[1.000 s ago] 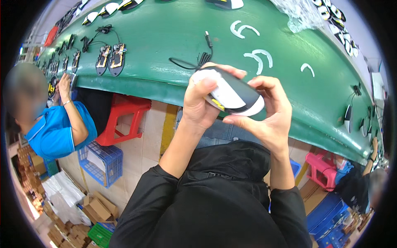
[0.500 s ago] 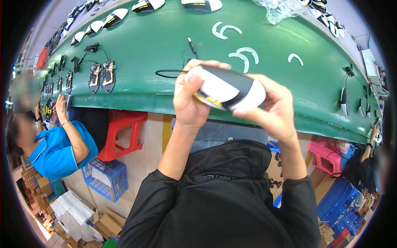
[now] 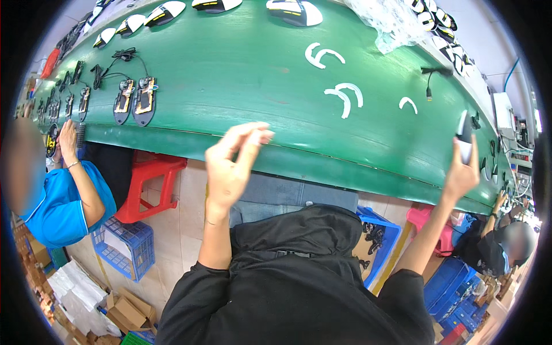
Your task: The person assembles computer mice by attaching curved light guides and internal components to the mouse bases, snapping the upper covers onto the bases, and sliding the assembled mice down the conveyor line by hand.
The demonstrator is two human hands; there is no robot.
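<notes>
My right hand (image 3: 462, 171) is stretched out to the right over the green bench. It grips a white-and-black computer mouse (image 3: 464, 140), tilted up on its side. A dark cable with a plug (image 3: 429, 92) lies on the bench beyond it. My left hand (image 3: 230, 164) hovers at the near edge of the bench with nothing visible in it. Its fingers are loosely bent, with a gap between them and the thumb. Several white curved strips (image 3: 345, 102) lie on the bench between and beyond my hands.
Mouse bases with exposed circuit boards (image 3: 145, 102) and coiled cables rest at the left. White-and-black mouse shells (image 3: 294, 12) line the far side near a clear plastic bag (image 3: 385, 23). A co-worker in blue (image 3: 75, 195) sits left; another person (image 3: 489, 247) is at the right.
The mouse has gone from both hands in front of me to my right hand at the far right. My left hand has let go and moved slightly left.
</notes>
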